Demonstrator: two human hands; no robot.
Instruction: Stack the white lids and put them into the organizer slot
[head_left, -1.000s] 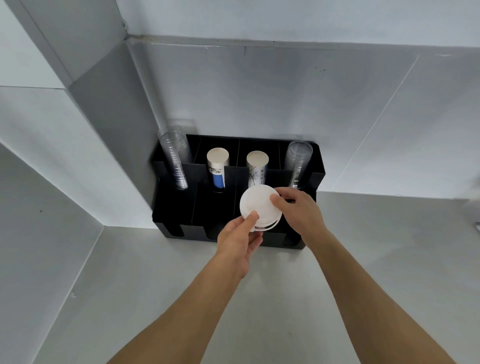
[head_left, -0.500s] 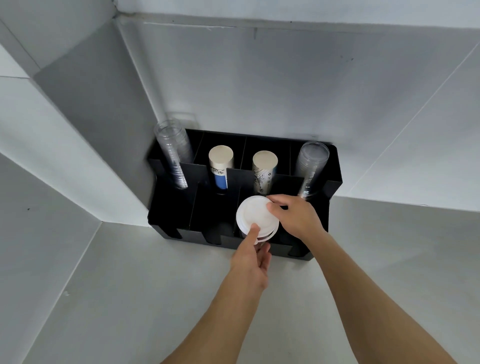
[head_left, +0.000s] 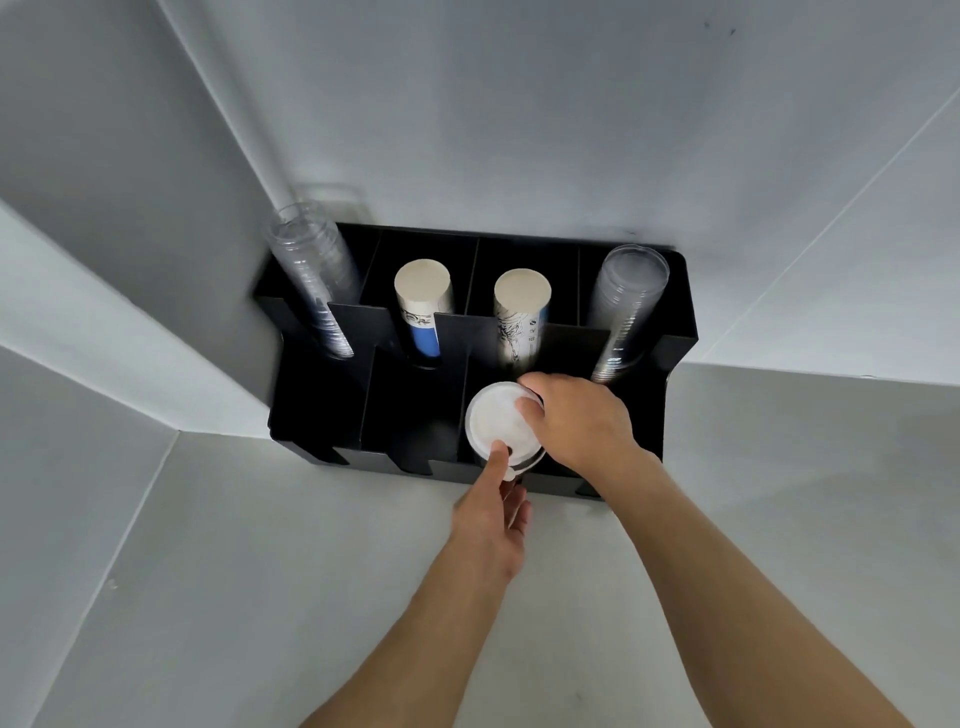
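Observation:
A small stack of white lids (head_left: 493, 418) is held tilted in the third front slot of the black organizer (head_left: 322, 400). My right hand (head_left: 582, 421) grips the stack from the right, thumb on its top face and fingers at its far rim. My left hand (head_left: 493, 512) holds it from below, thumb pressed on the near edge of the top lid. The lower lids in the stack are mostly hidden by my fingers.
The organizer stands in a corner against grey walls. Its back row holds two stacks of clear cups (head_left: 311, 280) (head_left: 626, 306) at the ends and two stacks of paper cups (head_left: 422, 306) (head_left: 521, 312) between them. The two left front slots look empty.
The view has come closer to the organizer. Both hands have lowered the lid stack further into the front slot, and my left hand has slid lower under it.

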